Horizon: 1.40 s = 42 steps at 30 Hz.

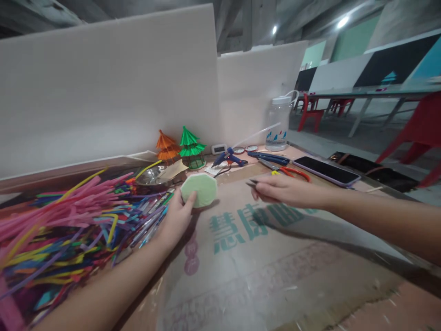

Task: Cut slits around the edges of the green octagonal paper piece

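Note:
My left hand [177,216] grips a pale green, many-sided flat piece [201,187], thumb on its face, held just above the cardboard sheet [262,257]. My right hand [282,191] is closed in a pinch on a small dark thin thing [252,183] whose tip points left toward the green piece; I cannot make out what it is. The two hands are a short gap apart over the sheet's far edge.
A heap of coloured paper strips [69,230] lies at left by a metal bowl [153,177]. Orange [167,147] and green [190,147] paper pagodas stand at the back. A blue glue gun [229,158], scissors [289,171], a phone [325,171] and a plastic jar [279,123] lie behind.

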Tool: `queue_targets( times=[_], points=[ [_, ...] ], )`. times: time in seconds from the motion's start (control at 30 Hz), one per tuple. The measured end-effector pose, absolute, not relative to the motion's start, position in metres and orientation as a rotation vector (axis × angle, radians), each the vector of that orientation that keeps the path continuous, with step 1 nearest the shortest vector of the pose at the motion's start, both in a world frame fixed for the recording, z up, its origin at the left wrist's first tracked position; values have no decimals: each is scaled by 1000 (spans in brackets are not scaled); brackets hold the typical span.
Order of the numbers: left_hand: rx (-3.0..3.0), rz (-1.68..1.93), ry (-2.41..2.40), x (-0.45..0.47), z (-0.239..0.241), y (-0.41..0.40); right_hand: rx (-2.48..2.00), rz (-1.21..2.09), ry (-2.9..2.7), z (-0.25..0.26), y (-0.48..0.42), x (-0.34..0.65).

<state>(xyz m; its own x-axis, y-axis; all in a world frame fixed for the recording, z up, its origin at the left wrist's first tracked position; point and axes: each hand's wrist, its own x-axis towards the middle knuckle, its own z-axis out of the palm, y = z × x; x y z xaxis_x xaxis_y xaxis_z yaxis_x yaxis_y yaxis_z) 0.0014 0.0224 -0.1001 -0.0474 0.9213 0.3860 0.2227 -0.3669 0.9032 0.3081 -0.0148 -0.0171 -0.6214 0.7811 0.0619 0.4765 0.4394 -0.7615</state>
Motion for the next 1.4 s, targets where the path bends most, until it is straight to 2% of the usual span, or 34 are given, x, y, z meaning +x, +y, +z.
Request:
queue_targets(
  times=[0.07, 0.13, 0.33, 0.6, 0.87, 1.4],
  points=[
    [1727, 1463, 1260, 2, -99, 17, -1032, 724, -2201, -19, 9, 288],
    [1827, 1425, 1275, 2, -101, 13, -1013, 583, -2057, -29, 25, 266],
    [2055, 1267, 1322, -5, -106, 6, -820, 376, -2058, -71, 25, 232],
    [2256, 1194, 1373, -9, -101, 1, -637, 103, -2149, -70, 20, 244],
    [2337, 1165, 1341, -9, -98, 0, -634, 24, -2213, -71, 16, 241],
    [2377, 1144, 1344, -10, -100, 1, -649, 142, -2248, -70, 14, 240]
  ],
)
